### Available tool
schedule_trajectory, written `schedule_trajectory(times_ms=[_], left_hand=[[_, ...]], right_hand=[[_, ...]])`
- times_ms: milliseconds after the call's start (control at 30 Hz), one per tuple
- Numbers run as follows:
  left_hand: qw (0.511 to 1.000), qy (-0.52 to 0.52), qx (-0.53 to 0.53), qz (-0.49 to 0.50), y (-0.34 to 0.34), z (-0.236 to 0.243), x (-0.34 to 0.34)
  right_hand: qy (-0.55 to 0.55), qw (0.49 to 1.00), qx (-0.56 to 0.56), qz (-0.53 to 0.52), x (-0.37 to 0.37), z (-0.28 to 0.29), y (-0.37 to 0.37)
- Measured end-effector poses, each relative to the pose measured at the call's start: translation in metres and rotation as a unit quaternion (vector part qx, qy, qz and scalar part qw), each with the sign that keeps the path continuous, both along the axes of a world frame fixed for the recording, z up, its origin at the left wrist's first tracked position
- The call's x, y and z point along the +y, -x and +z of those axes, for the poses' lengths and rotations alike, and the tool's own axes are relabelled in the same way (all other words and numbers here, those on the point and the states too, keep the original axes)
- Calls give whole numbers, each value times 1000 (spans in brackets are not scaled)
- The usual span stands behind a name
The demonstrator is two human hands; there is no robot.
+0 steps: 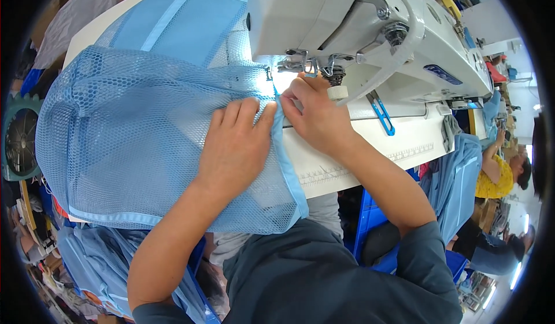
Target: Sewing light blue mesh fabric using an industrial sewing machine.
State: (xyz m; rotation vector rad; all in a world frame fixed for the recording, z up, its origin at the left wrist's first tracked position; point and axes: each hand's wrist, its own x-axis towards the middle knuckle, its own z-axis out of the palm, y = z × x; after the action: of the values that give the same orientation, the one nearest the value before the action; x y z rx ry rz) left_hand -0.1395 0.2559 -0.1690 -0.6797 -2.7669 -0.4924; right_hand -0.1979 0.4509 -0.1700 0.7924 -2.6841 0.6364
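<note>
Glare whitens the blue mesh [139, 133] under the sewing machine [370, 32]; edges bend, corners blacken.

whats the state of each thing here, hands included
left hand: palm down on the mesh, fingers extended
right hand: fingers curled by the mesh's trimmed edge, grip unclear
blue mesh: spread out, overhanging the table
sewing machine: needle area lit
blue-handled tool: lying down, unheld
fan: spinning or not, unclear

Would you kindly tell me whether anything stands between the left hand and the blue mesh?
Nothing visible does: the left hand rests directly on the blue mesh, beside its light blue trim.
</note>
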Motion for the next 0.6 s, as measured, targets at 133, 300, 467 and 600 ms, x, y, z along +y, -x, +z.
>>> schedule_trajectory(times_ms=[133,300,467,600], left_hand=[[1000,1,-7,0,0,2,-1],[1000,12,-24,-2,-1,3,-2],[1000,1,-17,-1,-1,0,-1],[1000,1,-12,0,-1,0,-2]], right_hand=[[9,999,21,28,2,6,1],[35,993,-116,18,8,14,6],[103,957,-269,-36,5,22,13],[49,988,-144,31,10,11,14]])
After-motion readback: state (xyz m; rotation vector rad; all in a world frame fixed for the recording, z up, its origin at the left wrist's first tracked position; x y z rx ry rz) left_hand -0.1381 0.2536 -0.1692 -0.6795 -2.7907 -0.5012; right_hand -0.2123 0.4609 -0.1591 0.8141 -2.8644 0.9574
